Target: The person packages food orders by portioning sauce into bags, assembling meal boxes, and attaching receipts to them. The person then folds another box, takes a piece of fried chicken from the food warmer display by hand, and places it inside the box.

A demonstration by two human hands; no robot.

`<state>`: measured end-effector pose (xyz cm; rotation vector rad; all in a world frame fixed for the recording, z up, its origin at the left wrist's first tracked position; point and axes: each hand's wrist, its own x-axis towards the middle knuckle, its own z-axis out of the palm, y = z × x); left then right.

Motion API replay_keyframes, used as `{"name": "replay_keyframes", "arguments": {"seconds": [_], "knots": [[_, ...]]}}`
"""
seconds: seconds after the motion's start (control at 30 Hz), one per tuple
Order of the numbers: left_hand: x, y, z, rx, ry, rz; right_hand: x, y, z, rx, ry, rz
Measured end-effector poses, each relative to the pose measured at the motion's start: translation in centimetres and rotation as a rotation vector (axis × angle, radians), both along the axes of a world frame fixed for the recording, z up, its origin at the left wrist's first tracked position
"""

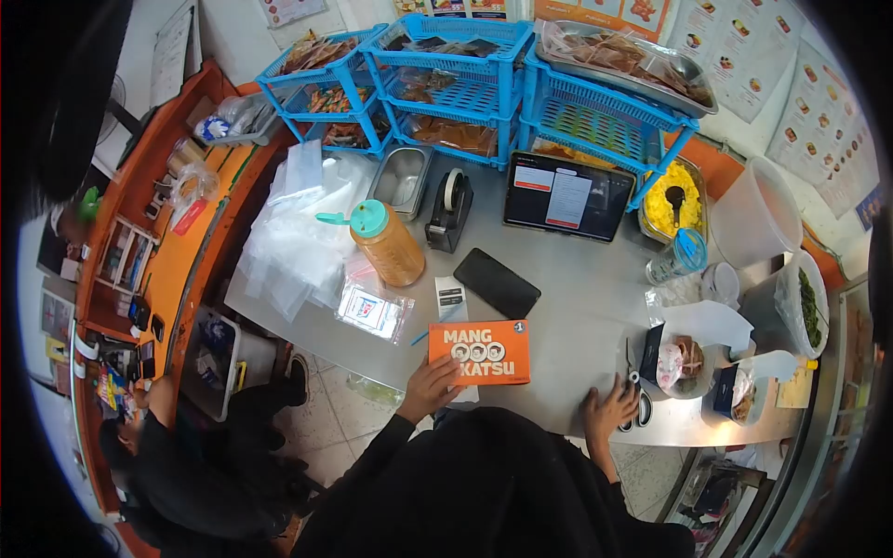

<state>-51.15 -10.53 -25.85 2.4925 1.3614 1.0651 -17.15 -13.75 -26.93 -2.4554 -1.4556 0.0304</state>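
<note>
On the orange box (493,352), left hand (431,385) seems curled; right hand (609,409) splayed.

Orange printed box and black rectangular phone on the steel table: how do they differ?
Colour: the orange box with white lettering is bright; the black rectangular phone is dark and shows no lettering.
Pose: the box's long edges run nearly level across the view; the phone's slant down to the right.
Contact: the person's left hand has its fingers on the box; no hand touches the phone.
Shared: both are rectangular, broad face up.
</note>
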Motion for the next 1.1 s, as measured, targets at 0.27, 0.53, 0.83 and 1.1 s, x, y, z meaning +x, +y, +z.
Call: {"name": "replay_keyframes", "arguments": {"seconds": [0.27, 0.53, 0.83, 1.1], "knots": [[-2.3, 0.5, -0.8, 0.002, -0.015, -0.037, -4.2, 2.1, -1.3, 0.078, 0.034, -0.108], [-3.9, 2.4, -0.5, -0.033, -0.099, -0.02, 1.9, 5.4, 1.6, 0.36, -0.368, -0.281], [4.5, 2.4, 6.9, -0.188, -0.364, -0.137, 0.6, -3.5, 3.1, 0.145, -0.155, 0.112], [19.0, 6.7, 8.8, -0.475, 0.03, -0.31, 9.7, 1.4, 9.4, 0.292, -0.051, 0.074]]}}
